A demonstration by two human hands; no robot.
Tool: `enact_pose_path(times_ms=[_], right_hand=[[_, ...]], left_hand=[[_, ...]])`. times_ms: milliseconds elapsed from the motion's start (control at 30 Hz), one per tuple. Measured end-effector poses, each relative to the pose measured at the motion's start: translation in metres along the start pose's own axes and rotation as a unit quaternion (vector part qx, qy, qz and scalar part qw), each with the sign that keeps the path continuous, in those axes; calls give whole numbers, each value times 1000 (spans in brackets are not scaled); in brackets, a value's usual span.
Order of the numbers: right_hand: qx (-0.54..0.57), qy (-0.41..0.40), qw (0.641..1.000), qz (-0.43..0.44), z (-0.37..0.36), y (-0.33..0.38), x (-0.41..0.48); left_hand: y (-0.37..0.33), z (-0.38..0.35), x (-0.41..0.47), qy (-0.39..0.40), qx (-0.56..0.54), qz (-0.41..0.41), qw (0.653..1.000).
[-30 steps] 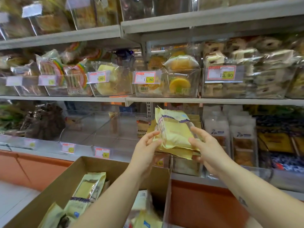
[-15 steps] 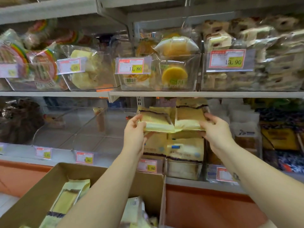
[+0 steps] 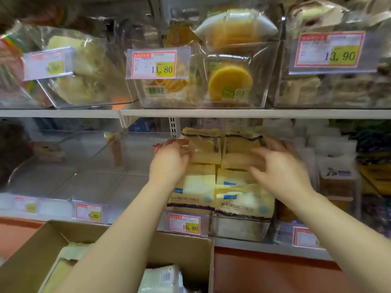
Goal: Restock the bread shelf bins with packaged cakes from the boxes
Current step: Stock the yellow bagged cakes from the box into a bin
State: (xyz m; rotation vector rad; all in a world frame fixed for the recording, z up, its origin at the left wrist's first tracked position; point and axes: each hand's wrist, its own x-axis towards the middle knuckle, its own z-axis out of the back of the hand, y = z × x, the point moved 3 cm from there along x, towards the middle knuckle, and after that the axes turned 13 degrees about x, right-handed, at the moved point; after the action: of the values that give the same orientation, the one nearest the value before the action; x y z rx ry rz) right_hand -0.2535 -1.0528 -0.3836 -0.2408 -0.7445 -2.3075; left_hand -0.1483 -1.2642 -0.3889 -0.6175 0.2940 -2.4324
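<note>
Two yellow packaged cakes lie side by side on top of a stack in a clear bin (image 3: 240, 230) on the lower shelf. My left hand (image 3: 169, 160) grips the left packaged cake (image 3: 204, 148) at its left edge. The right packaged cake (image 3: 240, 144) is held by my right hand (image 3: 280, 168), thumb in front and fingers behind; this hand is blurred. More of the same yellow packs (image 3: 243, 199) stand below them in the bin. A cardboard box (image 3: 186, 250) sits under my arms with further cake packs (image 3: 160, 279) inside.
Clear bins (image 3: 95, 176) to the left of the stack hold almost nothing. The upper shelf edge (image 3: 232, 113) runs close above the two top packs, with full bins and price tags on it. White and dark packets (image 3: 336, 172) fill the bin to the right.
The view has moved closer to the shelf. Both hands have pushed the two cake packs deeper onto the stack, and my right hand has shifted over the front of its pack.
</note>
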Motion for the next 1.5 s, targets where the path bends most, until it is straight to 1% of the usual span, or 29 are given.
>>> enact_pose_path(times_ms=[67,133,233,300,400,533,733,800,900,967,1033,1133,1233,1333,1400,1500], right_hand=[[-37,22,998,35,-1,4,1],[-41,71,996,41,-5,4,8],[-31,110,993,36,-11,2,23],[-36,120,991,39,-17,1,33],[-74,127,988,38,-26,-3,44],[-125,133,982,42,-31,-4,51],[-97,156,982,45,-26,-1,48],[-69,141,986,47,-15,4,42],[5,104,992,65,1,21,22],[45,85,991,95,7,37,4],[53,66,986,142,7,55,-15],[77,69,977,188,-3,89,-43],[107,87,967,216,-26,123,-71],[124,137,954,237,-57,154,-96],[121,172,944,254,-80,175,-111],[124,236,925,270,-118,201,-132]], left_hand=[[-4,-3,-8,12,54,-49,997],[-9,-10,-14,49,102,-83,990],[-13,-15,-13,63,148,-98,982],[-13,-18,-8,78,157,-90,980],[-12,-25,2,113,175,-84,974],[-12,-32,14,121,158,-91,976],[-11,-30,20,139,149,-89,975],[-12,-25,13,126,144,-88,978],[-14,-7,-11,55,130,-105,984],[-12,11,-35,22,133,-122,983],[-1,29,-61,17,143,-129,981],[33,56,-103,15,141,-105,984],[79,83,-151,-5,131,-52,990],[128,106,-197,-28,157,14,987],[162,118,-222,-17,183,63,981],[206,130,-248,-3,194,110,975]])
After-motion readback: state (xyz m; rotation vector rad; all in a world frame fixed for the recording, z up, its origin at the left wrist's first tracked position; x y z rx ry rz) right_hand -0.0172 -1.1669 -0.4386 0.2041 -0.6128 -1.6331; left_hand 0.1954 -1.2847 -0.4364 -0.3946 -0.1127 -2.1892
